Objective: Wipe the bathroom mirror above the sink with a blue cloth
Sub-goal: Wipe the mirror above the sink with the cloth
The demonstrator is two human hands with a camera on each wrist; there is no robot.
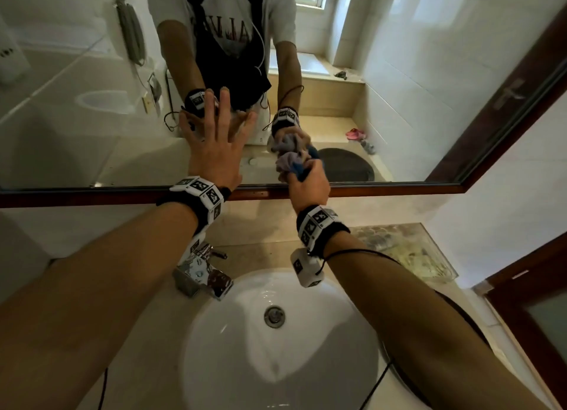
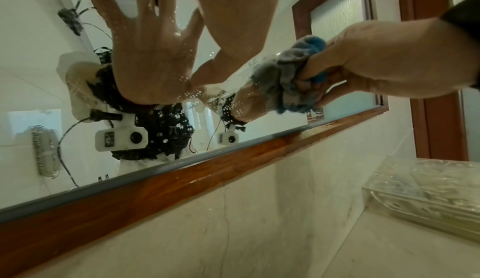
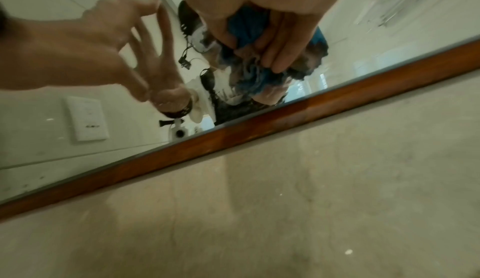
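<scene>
Left hand [image 1: 214, 151] splayed flat on mirror [image 1: 399, 87]; right hand [image 1: 308, 184] clutches bunched blue cloth [image 1: 291, 165]

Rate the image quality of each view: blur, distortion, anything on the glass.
Head view: sharp, wide-angle bending of the mirror frame, right hand and blue cloth clear. Left wrist view: crisp, white specks on the glass beside the left hand. Right wrist view: motion-blurred throughout, cloth and fingers smeared.
</scene>
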